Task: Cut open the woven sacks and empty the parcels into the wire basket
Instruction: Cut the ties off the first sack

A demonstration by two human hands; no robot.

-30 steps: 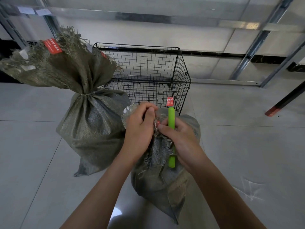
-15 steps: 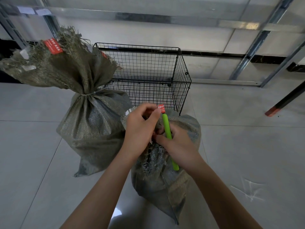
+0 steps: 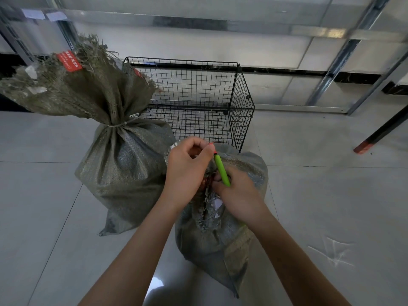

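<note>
A grey-green woven sack stands on the floor right below me. My left hand grips its bunched, frayed neck from the left. My right hand holds a green cutter tilted against that neck, its tip near my left thumb. White scraps show in the frayed opening under my right hand. A second, taller sack stands to the left, tied with string, a red label near its frayed top. Behind both stands the black wire basket, with nothing visible inside.
Pale floor tiles spread around the sacks. Metal frame rails run along the back and right. A dark leg with a red foot slants down at the right. A scuff marks the tiles at the lower right.
The green cutter has tilted from upright to leaning left and slid lower along the neck. My right hand moved down, and my left hand shifted slightly right over the neck's top.
</note>
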